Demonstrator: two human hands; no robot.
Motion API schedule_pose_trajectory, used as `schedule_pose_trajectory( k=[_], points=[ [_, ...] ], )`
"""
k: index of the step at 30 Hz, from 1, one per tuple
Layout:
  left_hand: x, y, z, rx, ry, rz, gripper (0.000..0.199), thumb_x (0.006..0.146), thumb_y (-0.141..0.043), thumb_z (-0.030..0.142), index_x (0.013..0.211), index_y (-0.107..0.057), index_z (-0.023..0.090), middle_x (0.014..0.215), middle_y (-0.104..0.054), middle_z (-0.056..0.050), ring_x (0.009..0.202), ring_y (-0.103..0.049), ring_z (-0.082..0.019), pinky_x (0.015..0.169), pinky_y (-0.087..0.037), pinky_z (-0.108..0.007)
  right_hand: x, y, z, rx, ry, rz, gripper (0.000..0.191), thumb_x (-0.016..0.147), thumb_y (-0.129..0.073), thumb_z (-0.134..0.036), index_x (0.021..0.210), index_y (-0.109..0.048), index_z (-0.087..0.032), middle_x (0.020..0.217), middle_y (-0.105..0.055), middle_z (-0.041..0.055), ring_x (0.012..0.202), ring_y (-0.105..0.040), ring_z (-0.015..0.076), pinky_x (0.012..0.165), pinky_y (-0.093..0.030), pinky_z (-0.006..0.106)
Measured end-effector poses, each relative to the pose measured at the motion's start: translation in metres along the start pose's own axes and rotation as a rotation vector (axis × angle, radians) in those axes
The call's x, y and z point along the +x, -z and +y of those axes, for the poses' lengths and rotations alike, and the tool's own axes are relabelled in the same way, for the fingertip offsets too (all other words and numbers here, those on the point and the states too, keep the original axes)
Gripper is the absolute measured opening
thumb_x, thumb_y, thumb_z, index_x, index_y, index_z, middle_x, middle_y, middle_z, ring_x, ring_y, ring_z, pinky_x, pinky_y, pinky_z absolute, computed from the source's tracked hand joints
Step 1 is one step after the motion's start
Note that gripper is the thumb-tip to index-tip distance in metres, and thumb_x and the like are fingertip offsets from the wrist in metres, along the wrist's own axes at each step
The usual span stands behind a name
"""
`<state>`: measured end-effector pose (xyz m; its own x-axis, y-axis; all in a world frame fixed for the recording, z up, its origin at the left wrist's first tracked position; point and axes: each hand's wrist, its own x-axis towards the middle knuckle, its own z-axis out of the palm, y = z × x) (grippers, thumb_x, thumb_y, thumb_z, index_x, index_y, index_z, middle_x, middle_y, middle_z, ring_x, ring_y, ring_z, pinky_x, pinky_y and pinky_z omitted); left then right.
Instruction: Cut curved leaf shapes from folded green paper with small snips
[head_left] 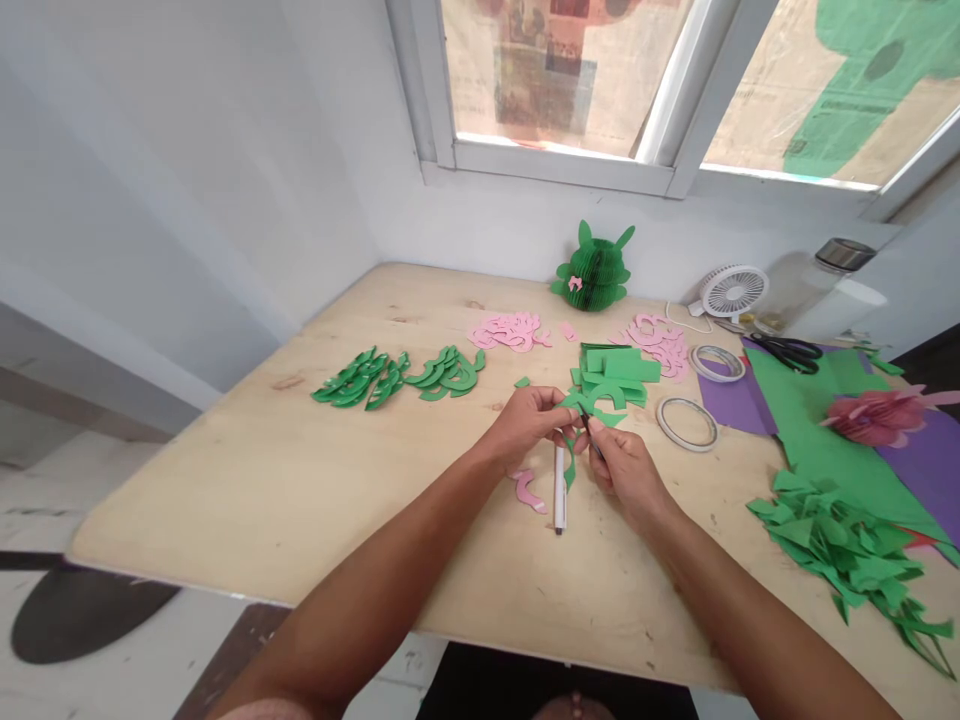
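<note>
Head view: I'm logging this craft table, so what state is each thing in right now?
left hand: pinching a green paper piece
right hand: gripping the same piece from the other side
white pen: lying flat on the table, untouched
pink cutout: loose beside the pen
scissors: lying on purple paper, blades shut
tape rolls: lying flat
small fan: standing; running or not, cannot tell
green honeycomb figure: fanned open, upright

Green paper strip [571, 462] in my grip — white pen [559, 487] w/ black tip, pink scrap [528, 490], purple sheet [731, 398] — pale wood tabletop [300, 480].
</note>
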<state>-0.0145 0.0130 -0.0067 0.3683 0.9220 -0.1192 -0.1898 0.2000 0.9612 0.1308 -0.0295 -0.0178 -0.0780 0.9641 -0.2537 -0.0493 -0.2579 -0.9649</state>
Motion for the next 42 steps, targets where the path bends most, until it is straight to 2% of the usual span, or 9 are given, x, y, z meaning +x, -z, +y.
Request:
schedule_pose_trajectory(
  k=[22,32,37,42],
  points=[
    [0.001,0.005,0.002,0.043,-0.035,-0.035,0.012,0.063,-0.067,0.022,0.063,-0.060,0.013,0.059,-0.063,-0.003,0.055,-0.058,-0.011,0.053,-0.045,-0.023,-0.003,0.000,-0.004,-0.055,-0.001,-0.033,0.045,0.079,-0.052,-0.058,0.066,-0.059,-0.015,0.038,-0.028,-0.0093,0.034,-0.018,0.0052,0.035,-0.012,0.022],
    [-0.003,-0.012,-0.003,-0.099,-0.041,0.095,0.019,0.061,-0.070,0.028,0.066,-0.060,0.013,0.061,-0.063,-0.002,0.054,-0.056,-0.011,0.054,-0.046,-0.025,0.001,0.002,0.002,0.043,0.018,0.018,0.044,0.076,-0.054,-0.059,0.065,-0.056,-0.016,0.039,-0.028,-0.0097,0.034,-0.018,0.0055,0.034,-0.012,0.022],
    [-0.002,-0.012,-0.004,-0.120,-0.043,0.170,0.018,0.059,-0.070,0.027,0.065,-0.060,0.013,0.061,-0.063,-0.003,0.053,-0.056,-0.011,0.052,-0.045,-0.024,0.001,0.001,0.005,0.066,0.017,-0.002,0.046,0.075,-0.054,-0.060,0.065,-0.056,-0.016,0.039,-0.029,-0.0095,0.033,-0.018,0.0051,0.033,-0.012,0.021],
    [-0.001,-0.012,-0.004,-0.108,-0.047,0.175,0.018,0.058,-0.071,0.027,0.064,-0.060,0.013,0.060,-0.063,-0.003,0.053,-0.056,-0.011,0.052,-0.046,-0.024,-0.001,-0.003,0.003,0.094,-0.027,-0.001,0.046,0.075,-0.054,-0.060,0.066,-0.056,-0.015,0.038,-0.028,-0.0101,0.033,-0.015,0.0048,0.033,-0.010,0.022]
  ],
)
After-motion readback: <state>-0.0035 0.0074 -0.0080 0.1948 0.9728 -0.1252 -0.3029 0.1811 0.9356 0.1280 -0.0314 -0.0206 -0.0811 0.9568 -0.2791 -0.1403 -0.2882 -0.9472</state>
